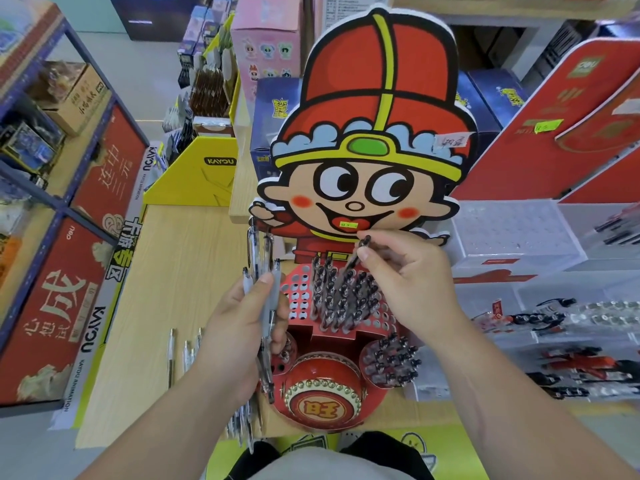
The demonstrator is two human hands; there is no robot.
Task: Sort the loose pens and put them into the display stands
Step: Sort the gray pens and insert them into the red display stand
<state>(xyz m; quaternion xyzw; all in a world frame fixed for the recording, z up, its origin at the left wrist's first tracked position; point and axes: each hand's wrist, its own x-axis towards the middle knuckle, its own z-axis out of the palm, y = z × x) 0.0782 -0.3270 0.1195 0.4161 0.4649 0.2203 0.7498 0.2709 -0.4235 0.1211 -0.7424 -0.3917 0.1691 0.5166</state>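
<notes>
Right hand (405, 282): fingers (364, 253) clamped on the upper end of a single black pen (358, 254), which is tilted, its lower end over the pens standing in the upper tier of the red display stand (332, 336). Left hand (242, 327): fingers curled round a bundle of clear pens (263, 292), just left of the stand. Loose pens (187, 344) lie on the tabletop (166, 271) beside the left wrist.

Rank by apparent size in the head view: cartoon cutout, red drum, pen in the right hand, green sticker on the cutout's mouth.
1. cartoon cutout
2. red drum, enlarged by nearness
3. pen in the right hand
4. green sticker
</notes>
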